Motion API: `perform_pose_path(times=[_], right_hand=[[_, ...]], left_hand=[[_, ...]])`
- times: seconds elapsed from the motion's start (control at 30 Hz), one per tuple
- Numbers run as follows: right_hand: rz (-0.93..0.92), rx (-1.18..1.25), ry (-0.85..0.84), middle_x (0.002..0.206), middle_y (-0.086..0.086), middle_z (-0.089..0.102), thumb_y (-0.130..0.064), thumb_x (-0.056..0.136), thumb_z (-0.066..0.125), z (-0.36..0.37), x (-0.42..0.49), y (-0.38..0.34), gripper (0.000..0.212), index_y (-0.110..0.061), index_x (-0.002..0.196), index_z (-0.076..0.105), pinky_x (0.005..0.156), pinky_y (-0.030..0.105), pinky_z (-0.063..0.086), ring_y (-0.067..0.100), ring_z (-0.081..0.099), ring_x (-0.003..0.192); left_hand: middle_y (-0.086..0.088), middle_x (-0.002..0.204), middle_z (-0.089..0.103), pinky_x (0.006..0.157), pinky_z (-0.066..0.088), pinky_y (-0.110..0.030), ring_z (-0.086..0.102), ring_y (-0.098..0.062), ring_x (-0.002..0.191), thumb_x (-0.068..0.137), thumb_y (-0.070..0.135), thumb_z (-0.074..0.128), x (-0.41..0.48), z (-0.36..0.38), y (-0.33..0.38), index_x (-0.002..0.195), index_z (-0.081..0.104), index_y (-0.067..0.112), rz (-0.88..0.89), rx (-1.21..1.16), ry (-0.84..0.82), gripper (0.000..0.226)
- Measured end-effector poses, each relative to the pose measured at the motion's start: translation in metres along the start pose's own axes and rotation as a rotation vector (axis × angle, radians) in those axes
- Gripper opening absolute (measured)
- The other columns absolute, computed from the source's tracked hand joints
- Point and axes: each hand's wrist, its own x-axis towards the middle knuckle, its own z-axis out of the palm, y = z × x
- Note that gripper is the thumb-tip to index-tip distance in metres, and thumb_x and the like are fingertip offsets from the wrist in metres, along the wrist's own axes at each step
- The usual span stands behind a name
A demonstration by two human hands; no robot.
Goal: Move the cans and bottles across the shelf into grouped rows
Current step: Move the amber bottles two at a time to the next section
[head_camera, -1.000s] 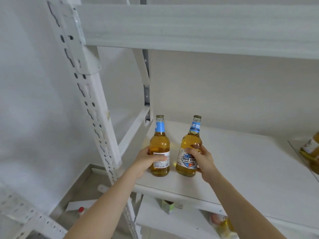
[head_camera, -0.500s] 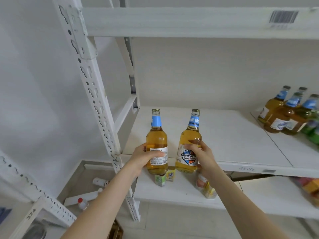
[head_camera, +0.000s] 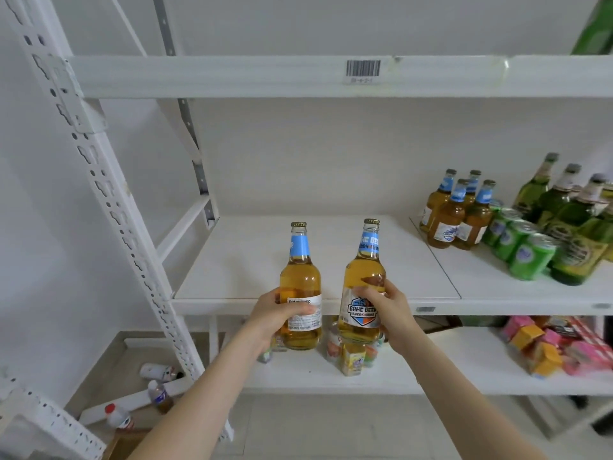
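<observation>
Just in front of the shelf's point(head_camera: 315, 257) front edge, left of its middle, I hold two amber beer bottles upright in the air, their bases below the level of the board. My left hand point(head_camera: 277, 315) is wrapped round the label of the left bottle point(head_camera: 300, 280), thumb across the front. My right hand point(head_camera: 393, 308) grips the right bottle point(head_camera: 365, 273) at its shoulder, fingers curled round the glass. The two bottles are near each other but apart.

I judge this to be the carrying step: both bottles are off the board and not yet placed. Four matching amber bottles point(head_camera: 456, 212) stand bunched on the right-hand board towards its back, so the next move probably calls for carrying my pair along the front edge. I would then set them down upright beside those four without knocking them.

By count: two bottles in hand and four alike on the shelf. Just right of those are at least four green cans point(head_camera: 522, 249), and at least four green bottles point(head_camera: 564, 207) run off the right edge.
</observation>
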Motion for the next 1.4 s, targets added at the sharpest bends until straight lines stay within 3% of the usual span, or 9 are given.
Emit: perform_pose_path(times=[0.17,0.33,0.47,0.63,0.73,0.9,1.13,1.33,1.4], right_hand=[[0.018,-0.036,0.039,0.104,0.007,0.073,-0.029,0.072,0.081,-0.079,-0.017,-0.004,0.049,-0.025,0.117,0.062,0.082,0.044,0.060,0.026,0.072,0.093],[0.052,-0.038,0.074,0.105,0.005,0.072,-0.026,0.075,0.081,-0.151,-0.015,-0.004,0.052,-0.025,0.122,0.058,0.067,0.033,0.057,0.024,0.071,0.092],[0.035,-0.018,0.094,0.101,0.005,0.074,-0.026,0.075,0.080,-0.202,0.004,-0.008,0.047,-0.025,0.118,0.062,0.064,0.031,0.057,0.023,0.073,0.089],[-0.016,0.001,0.152,0.094,0.003,0.076,-0.025,0.072,0.081,-0.265,0.039,-0.022,0.042,-0.027,0.110,0.064,0.065,0.033,0.059,0.021,0.075,0.081],[-0.034,0.026,0.181,0.097,0.004,0.076,-0.025,0.072,0.082,-0.302,0.057,-0.028,0.044,-0.029,0.111,0.063,0.065,0.033,0.059,0.021,0.075,0.082],[-0.046,0.029,0.176,0.099,0.003,0.074,-0.024,0.075,0.082,-0.351,0.088,-0.038,0.044,-0.029,0.114,0.061,0.061,0.029,0.058,0.021,0.074,0.086],[-0.042,0.033,0.084,0.104,0.003,0.073,-0.020,0.070,0.085,-0.378,0.129,-0.047,0.050,-0.028,0.115,0.063,0.078,0.040,0.060,0.025,0.071,0.095],[-0.093,0.012,0.034,0.094,-0.005,0.076,-0.017,0.067,0.087,-0.368,0.162,-0.043,0.046,-0.031,0.106,0.067,0.064,0.027,0.058,0.016,0.073,0.087],[-0.114,0.004,0.022,0.094,-0.007,0.076,-0.017,0.066,0.088,-0.363,0.172,-0.040,0.048,-0.030,0.107,0.067,0.064,0.024,0.057,0.013,0.073,0.086]], left_hand=[[0.006,0.093,0.078,0.069,0.057,-0.031,0.073,-0.016,0.092,0.059,0.030,0.091,-0.009,0.079,-0.004,0.105,0.069,0.028,-0.021,-0.018,-0.029,0.050],[0.007,0.095,0.078,0.080,0.057,-0.039,0.072,-0.019,0.096,0.039,0.043,0.091,-0.003,0.156,0.000,0.104,0.070,0.029,-0.031,0.024,-0.063,0.069],[0.006,0.092,0.078,0.075,0.059,-0.036,0.073,-0.018,0.091,0.036,0.044,0.091,0.021,0.207,0.012,0.105,0.069,0.027,-0.020,0.061,-0.093,0.073],[0.001,0.097,0.078,0.092,0.056,-0.046,0.072,-0.023,0.097,0.046,0.037,0.092,0.069,0.269,0.026,0.107,0.069,0.023,-0.022,0.104,-0.115,0.067],[0.000,0.101,0.077,0.094,0.055,-0.049,0.071,-0.024,0.101,0.061,0.027,0.091,0.099,0.305,0.035,0.108,0.069,0.023,-0.032,0.126,-0.128,0.053],[0.001,0.103,0.077,0.094,0.055,-0.047,0.070,-0.022,0.101,0.063,0.022,0.091,0.136,0.354,0.044,0.108,0.069,0.022,-0.030,0.135,-0.122,0.050],[0.003,0.104,0.076,0.096,0.053,-0.050,0.068,-0.023,0.104,0.056,0.021,0.092,0.163,0.384,0.050,0.107,0.068,0.026,-0.033,0.117,-0.054,0.057],[0.005,0.104,0.076,0.099,0.051,-0.048,0.066,-0.022,0.107,0.030,0.032,0.092,0.189,0.388,0.053,0.106,0.069,0.028,-0.009,0.133,0.005,0.079],[0.005,0.105,0.075,0.100,0.050,-0.048,0.065,-0.022,0.108,0.034,0.027,0.093,0.202,0.384,0.052,0.106,0.069,0.028,0.006,0.143,0.008,0.076]])
